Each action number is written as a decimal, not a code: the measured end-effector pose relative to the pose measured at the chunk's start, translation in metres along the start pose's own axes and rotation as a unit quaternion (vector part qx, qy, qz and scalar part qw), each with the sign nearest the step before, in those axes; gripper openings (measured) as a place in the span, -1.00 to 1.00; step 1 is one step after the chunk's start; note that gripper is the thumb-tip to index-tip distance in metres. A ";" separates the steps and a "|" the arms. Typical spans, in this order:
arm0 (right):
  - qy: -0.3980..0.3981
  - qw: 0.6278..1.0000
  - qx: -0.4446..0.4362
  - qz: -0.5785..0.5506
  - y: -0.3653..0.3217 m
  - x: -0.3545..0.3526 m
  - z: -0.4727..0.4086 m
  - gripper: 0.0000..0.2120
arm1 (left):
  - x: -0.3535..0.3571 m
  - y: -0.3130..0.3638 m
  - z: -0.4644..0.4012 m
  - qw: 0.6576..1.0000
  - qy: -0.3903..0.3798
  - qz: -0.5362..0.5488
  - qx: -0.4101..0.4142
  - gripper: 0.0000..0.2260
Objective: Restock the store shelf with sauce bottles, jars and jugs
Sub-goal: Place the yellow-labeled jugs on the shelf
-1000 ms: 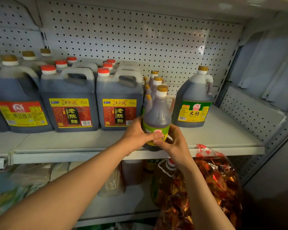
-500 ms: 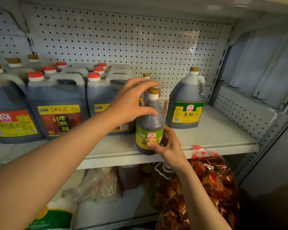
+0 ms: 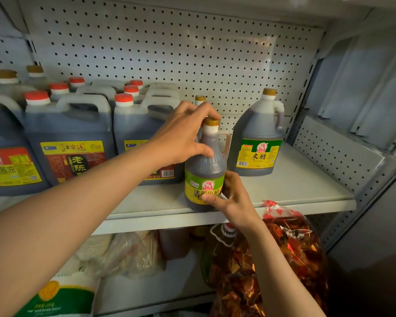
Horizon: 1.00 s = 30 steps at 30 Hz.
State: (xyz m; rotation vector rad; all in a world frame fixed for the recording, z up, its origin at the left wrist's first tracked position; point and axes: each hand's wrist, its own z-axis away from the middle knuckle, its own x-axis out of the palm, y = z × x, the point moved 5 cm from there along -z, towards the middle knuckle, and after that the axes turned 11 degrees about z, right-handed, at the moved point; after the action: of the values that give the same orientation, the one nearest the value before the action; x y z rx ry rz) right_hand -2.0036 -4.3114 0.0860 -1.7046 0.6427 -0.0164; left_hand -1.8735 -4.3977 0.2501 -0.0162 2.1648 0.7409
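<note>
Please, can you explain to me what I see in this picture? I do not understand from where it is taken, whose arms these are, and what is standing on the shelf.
There is no machine here. A person wears a camera on the head, so you look forward and down along their own two bare arms. They are filling a white store shelf. The left hand holds the shoulder and neck of a small vinegar bottle with a green and yellow label. The right hand holds its lower part. The bottle stands at the front edge of the shelf. To its right stands a larger jug with a gold cap. To its left stand rows of dark jugs with red caps. On the shelf below lies a bag of red dried goods.
</note>
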 end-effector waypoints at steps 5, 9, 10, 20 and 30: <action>-0.015 1.000 0.010 0.021 0.007 -0.004 -0.015 -0.30 | 0.000 -0.004 -0.013 1.000 -0.002 -0.012 0.001 -0.30; -0.021 0.999 0.018 0.020 0.010 -0.004 -0.031 -0.24 | -0.002 -0.004 -0.026 0.999 -0.012 -0.047 0.005 -0.29; -0.024 0.999 0.020 0.022 0.010 -0.004 -0.035 -0.18 | -0.002 -0.006 -0.029 0.998 -0.012 -0.056 0.000 -0.28; -0.052 0.997 0.031 0.044 0.011 -0.004 -0.074 0.05 | -0.002 -0.024 -0.059 0.993 -0.002 -0.111 -0.030 -0.26; -0.061 0.995 0.045 0.060 0.017 -0.002 -0.097 -0.11 | -0.001 -0.033 -0.073 0.986 0.009 -0.162 -0.034 -0.28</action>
State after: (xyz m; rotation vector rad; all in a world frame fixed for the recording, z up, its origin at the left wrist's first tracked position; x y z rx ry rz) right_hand -2.0460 -4.4002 0.0952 -1.5643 0.6429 0.1413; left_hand -1.9166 -4.4626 0.2698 -0.4015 2.0845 0.6256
